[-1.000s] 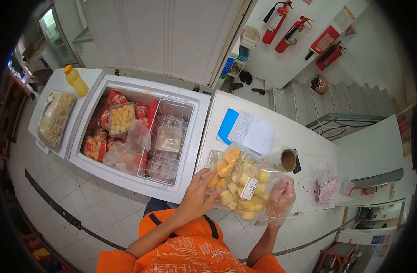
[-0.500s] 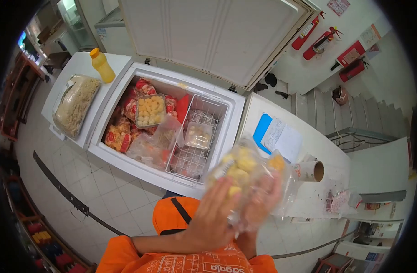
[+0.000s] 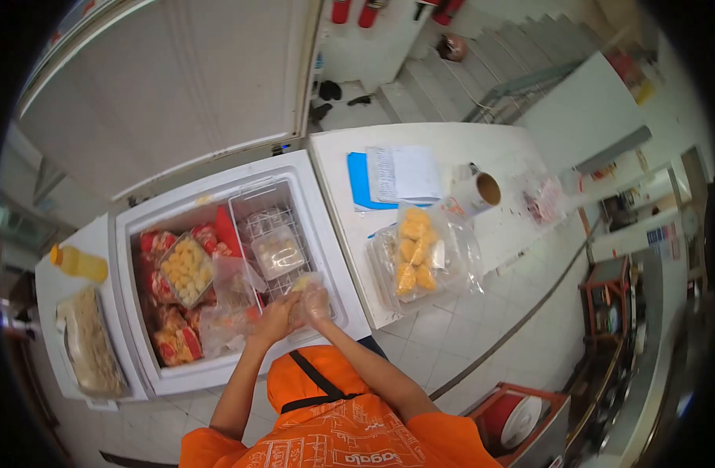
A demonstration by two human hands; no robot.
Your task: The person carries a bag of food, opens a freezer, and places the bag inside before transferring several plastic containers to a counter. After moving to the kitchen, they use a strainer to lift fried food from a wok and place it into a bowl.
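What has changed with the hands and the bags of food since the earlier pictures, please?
Both hands, left hand and gloved right hand, have moved from the counter to the open freezer, lowering a small bag into its wire basket. Another bag of yellow pieces lies let go on the counter. The freezer lid stays open.

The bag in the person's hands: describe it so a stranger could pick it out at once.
Start at the open chest freezer with its lid up. At its right end sits a white wire basket, and over the basket's near corner the left hand and the gloved right hand hold a small clear bag of pale yellow pieces. Unlike the lidded tubs and red packs nearby, it alone is in hand.
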